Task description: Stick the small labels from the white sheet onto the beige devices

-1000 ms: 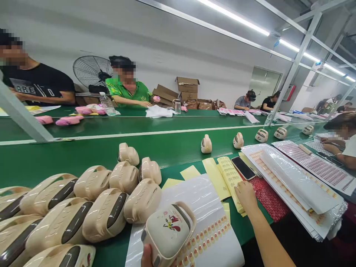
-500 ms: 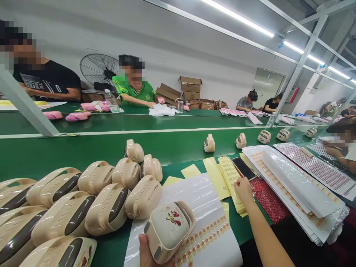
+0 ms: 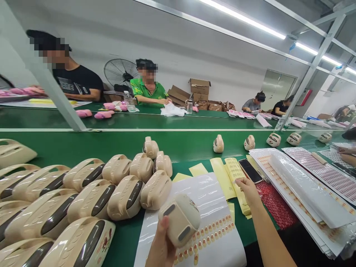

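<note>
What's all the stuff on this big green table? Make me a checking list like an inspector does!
Surface: green conveyor belt, with small cream units spaced along it.
Job's things: cream unit; white sticker sheet; yellow sticker strip.
Clutter: pile of cream units; phone; red bubble wrap; stacked sheets.
Hands: left hand grips the cream unit; right hand rests on the yellow sticker strip, and whether it pinches anything is unclear.
Cables: nothing seen.
Surroundings: co-workers across the belt; fan; cardboard boxes.
</note>
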A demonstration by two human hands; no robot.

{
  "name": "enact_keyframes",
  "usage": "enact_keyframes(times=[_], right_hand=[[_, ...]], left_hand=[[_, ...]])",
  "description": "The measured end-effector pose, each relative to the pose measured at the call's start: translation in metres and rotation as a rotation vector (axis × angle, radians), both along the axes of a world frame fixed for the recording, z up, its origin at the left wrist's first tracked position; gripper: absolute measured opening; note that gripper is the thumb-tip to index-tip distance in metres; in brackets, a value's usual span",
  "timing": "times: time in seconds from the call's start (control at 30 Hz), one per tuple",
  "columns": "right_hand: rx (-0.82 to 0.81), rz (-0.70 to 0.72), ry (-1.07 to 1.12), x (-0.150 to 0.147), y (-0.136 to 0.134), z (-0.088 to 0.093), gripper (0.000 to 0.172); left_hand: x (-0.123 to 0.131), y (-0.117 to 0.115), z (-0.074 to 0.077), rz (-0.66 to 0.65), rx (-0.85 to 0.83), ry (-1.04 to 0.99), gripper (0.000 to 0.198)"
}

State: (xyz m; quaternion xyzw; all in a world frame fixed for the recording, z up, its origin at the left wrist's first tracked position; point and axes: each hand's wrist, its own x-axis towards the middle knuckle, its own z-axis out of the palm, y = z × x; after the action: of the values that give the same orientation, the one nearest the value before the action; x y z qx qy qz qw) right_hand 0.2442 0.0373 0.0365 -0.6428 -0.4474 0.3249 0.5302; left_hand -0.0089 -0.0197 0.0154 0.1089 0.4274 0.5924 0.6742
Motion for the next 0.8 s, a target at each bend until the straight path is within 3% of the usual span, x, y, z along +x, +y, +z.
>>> enact_keyframes(times=[0.27,0.53,0.8], right_hand=[[0.045,0.442,0.271,-0.102,-0.042,0.01,0.028],[0.048,0.404,0.18,-0.113,-0.042,0.0,0.021],[0.125,0.362,0.046,-0.12,-0.049,0.006,0.015]], left_hand=[[0.018,0.002,0.011,0.041,0.117,0.208,0.068],[0.019,-0.001,0.011,0.033,0.125,0.205,0.073],[0.017,-0.001,0.011,0.021,0.101,0.173,0.07]])
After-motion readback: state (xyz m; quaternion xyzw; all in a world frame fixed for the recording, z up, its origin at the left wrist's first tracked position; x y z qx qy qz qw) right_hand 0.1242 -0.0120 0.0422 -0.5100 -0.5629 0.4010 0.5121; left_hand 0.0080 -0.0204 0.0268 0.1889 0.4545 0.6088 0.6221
